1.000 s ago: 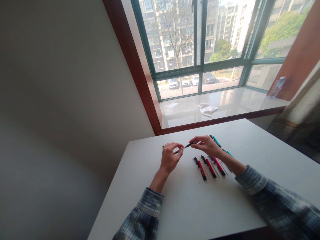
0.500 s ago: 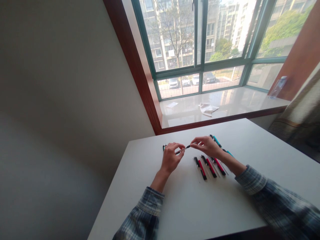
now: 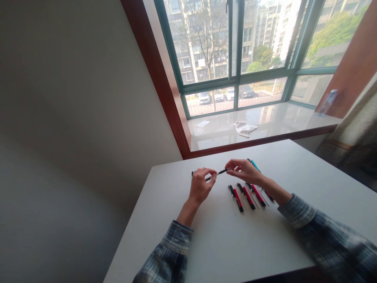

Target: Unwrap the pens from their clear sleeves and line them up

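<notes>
Between both hands is a slim pen (image 3: 223, 171), black toward the right and pale toward the left, held slightly aslant above the table. My left hand (image 3: 200, 184) pinches its lower left end between thumb and fingertips. At the upper right end, the thumb and fingers of my right hand (image 3: 243, 171) are closed on the black part. Just below the right hand lies a row of several red and black pen parts (image 3: 249, 197) with thin clear rods between them. A teal pen part (image 3: 254, 165) shows partly behind my right hand.
Small dark pieces (image 3: 193, 172) lie behind my left hand, partly hidden. The white table (image 3: 235, 243) meets a wall at the left and a window sill behind. On the sill are a crumpled cloth (image 3: 244, 129), a paper scrap (image 3: 203, 123) and a clear bottle (image 3: 327, 103).
My right hand has shifted slightly to the right, and more of the pen's black part shows between the hands. My right forearm now uncovers another red part and hides the lower teal one.
</notes>
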`<state>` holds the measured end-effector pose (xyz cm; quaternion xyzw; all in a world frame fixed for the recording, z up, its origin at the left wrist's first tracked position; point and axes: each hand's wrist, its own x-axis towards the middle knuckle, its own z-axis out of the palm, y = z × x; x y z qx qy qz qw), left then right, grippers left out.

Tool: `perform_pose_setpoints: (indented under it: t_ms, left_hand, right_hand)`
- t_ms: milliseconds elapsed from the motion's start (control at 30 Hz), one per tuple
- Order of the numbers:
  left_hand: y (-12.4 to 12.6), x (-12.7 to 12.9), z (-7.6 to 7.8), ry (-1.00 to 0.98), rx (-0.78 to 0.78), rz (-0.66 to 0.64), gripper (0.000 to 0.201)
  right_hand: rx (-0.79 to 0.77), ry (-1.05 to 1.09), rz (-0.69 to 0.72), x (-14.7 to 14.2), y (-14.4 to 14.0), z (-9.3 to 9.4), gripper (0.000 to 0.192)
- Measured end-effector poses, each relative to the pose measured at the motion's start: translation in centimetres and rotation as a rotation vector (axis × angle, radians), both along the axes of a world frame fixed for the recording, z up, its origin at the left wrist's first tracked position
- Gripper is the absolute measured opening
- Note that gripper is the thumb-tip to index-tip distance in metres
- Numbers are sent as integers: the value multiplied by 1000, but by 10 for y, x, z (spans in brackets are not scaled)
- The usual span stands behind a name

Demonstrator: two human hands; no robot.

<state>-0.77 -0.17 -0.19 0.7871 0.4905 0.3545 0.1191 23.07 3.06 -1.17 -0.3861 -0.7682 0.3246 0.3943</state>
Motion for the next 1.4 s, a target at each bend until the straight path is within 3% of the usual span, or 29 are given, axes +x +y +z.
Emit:
perform_pose_setpoints:
  t_ms: [433, 633, 733, 967, 1167, 1267, 1400]
  left_hand:
    - [-1, 2, 3, -1, -27, -31, 10]
    - [-1, 2, 2, -20, -36, -29, 10]
    - [-1, 3, 2, -30, -38, -36, 10]
    - [-1, 2, 2, -34, -25, -30, 10]
    - [-2, 3, 2, -8, -1, -29, 10]
    - [-1, 3, 2, 0, 9, -18, 10]
    - [0, 2, 2, -7, 12, -13, 11]
  right_hand:
    - [72, -149, -7, 0, -2, 3, 41]
    - [136, -121, -11, -1, -3, 4, 34]
    - [142, -173, -42, -1, -4, 4, 44]
    - [221, -131, -42, -3, -4, 2, 30]
    - [226, -213, -65, -3, -4, 1, 46]
    - [240, -163, -51, -4, -6, 3, 31]
    - [286, -111, -75, -5, -8, 4, 25]
